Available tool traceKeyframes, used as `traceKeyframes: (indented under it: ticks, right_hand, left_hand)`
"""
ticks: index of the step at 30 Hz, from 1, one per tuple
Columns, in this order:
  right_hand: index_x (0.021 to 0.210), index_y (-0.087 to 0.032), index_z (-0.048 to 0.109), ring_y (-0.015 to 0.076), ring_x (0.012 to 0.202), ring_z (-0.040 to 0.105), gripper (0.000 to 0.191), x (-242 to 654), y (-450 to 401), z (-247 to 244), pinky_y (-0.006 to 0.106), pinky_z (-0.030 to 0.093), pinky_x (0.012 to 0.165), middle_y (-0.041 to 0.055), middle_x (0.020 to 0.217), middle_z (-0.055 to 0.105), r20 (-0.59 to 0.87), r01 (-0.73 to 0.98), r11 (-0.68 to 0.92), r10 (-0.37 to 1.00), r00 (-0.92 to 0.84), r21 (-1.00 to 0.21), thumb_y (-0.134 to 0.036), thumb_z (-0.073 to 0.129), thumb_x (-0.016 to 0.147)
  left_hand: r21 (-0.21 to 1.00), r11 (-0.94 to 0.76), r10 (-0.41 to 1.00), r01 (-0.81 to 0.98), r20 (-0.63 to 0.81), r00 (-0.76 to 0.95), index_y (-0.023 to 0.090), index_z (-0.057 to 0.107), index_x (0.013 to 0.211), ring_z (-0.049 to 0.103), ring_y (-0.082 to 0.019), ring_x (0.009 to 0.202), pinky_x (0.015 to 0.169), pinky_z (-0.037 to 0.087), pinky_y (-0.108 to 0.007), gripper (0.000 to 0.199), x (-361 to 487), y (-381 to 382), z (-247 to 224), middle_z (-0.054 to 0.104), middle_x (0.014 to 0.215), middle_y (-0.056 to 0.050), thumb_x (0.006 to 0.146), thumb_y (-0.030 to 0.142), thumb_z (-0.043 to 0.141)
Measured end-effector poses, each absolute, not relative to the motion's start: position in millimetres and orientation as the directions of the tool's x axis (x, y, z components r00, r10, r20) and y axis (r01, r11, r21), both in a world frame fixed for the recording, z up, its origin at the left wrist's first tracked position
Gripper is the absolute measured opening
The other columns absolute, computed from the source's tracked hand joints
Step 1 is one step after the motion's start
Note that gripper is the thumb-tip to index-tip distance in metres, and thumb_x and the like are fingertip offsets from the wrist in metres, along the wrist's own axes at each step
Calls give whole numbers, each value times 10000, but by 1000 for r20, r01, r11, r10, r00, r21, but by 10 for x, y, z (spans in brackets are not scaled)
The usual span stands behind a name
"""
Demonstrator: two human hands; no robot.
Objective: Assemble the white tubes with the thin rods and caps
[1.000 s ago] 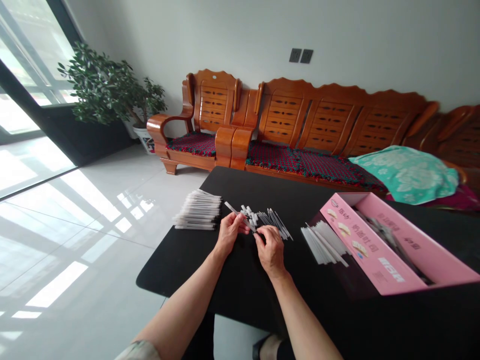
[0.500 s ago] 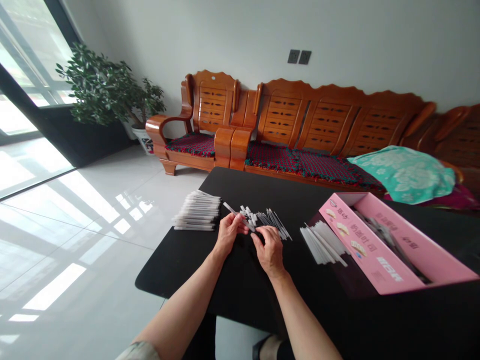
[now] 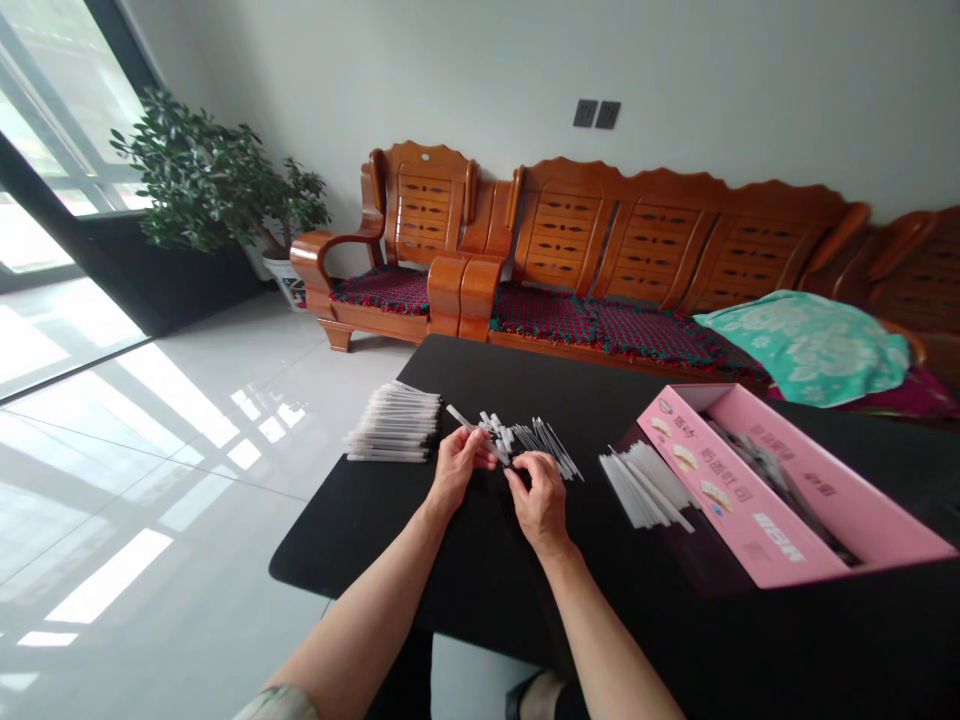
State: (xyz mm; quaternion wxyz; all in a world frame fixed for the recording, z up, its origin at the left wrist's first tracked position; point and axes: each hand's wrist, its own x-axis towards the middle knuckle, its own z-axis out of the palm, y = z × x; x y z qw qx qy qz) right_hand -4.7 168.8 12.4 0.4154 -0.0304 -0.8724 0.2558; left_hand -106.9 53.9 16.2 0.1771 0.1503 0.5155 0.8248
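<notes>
My left hand (image 3: 461, 462) is closed around a slim whitish pen barrel (image 3: 456, 413), which slants up and left out of its fingers. My right hand (image 3: 541, 500) is closed at the barrel's lower end, thumb and forefinger pinched at its dark tip; the fingers partly hide that end. Just beyond the hands lie several short white caps (image 3: 505, 437). Beside them is a loose group of thin dark pen refills (image 3: 551, 447). A neat stack of whitish pens (image 3: 394, 425) with dark ends lies left of my left hand. More pale, empty-looking barrels (image 3: 646, 487) are piled to the right.
Everything lies on a black table (image 3: 360, 530) with rounded corners. An open pink box (image 3: 739, 510) with dark pieces inside stands at the right. Behind the table runs a wooden sofa (image 3: 570, 230) with a turquoise cloth (image 3: 817, 345). A potted plant (image 3: 217, 180) stands at the back left.
Both hands stay nearly in place with the pen barrel between them. My right fingertips have shifted very slightly at its lower end. The piles look the same.
</notes>
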Motion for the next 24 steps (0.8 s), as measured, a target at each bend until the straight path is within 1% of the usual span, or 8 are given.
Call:
traceKeyframes:
  ticks: [2,3,5,7,10,13,17,24]
  right_hand:
    - [972,-178,587,230,940,561,115,-48,1688,126,411,497,848,84,925,630,705,-148,866,278,-653,-478,-236,601,874]
    - [988,-179,590,231,945,561,122,-48,1686,127,414,496,853,85,933,632,704,-152,868,269,-657,-473,-237,592,880]
    - [967,-187,603,225,948,561,94,-47,1683,130,418,490,870,81,926,636,705,-173,872,237,-668,-458,-211,532,910]
    - [913,-194,602,220,942,563,111,-46,1681,130,416,488,873,75,901,633,706,-186,871,227,-670,-456,-186,492,922]
    - [929,-190,588,231,944,563,56,-42,1684,127,416,496,852,80,907,623,705,-162,863,269,-656,-479,-222,559,894]
    - [1007,-179,592,239,963,560,142,-41,1693,122,424,493,860,91,947,629,701,-152,866,269,-661,-477,-253,585,885]
    - [916,-191,604,216,944,553,118,-43,1692,124,407,481,876,75,907,633,703,-191,869,222,-675,-457,-183,487,924]
    - [844,-202,560,219,922,544,51,-26,1678,146,394,475,844,62,857,606,692,-151,869,257,-674,-471,-190,540,889]
  left_hand:
    - [903,-407,448,-135,69,-891,122,610,866,642,-129,540,517,531,-219,429,-1068,537,160,659,653,-31,774,534,684]
    - [904,-405,447,-134,69,-892,122,610,865,642,-129,540,518,531,-219,428,-1068,536,161,659,652,-31,775,534,683]
    - [907,-399,446,-134,64,-893,122,610,862,641,-130,538,516,529,-219,431,-1066,535,165,659,646,-31,774,538,682]
    - [908,-398,446,-135,63,-893,121,611,859,640,-130,535,514,529,-220,432,-1065,535,172,659,641,-32,772,538,684]
    - [903,-407,445,-135,67,-893,121,610,855,639,-130,532,510,529,-220,434,-1066,538,179,658,643,-31,765,538,691]
    - [902,-411,445,-134,70,-893,121,610,854,640,-128,535,511,529,-217,436,-1070,538,177,661,649,-32,764,540,691]
    - [906,-401,443,-136,61,-895,118,609,859,640,-129,537,511,529,-215,440,-1074,538,167,661,646,-35,768,541,686]
    - [903,-409,428,-133,61,-902,118,609,858,637,-130,531,509,527,-221,438,-1076,528,183,657,644,-29,759,536,696]
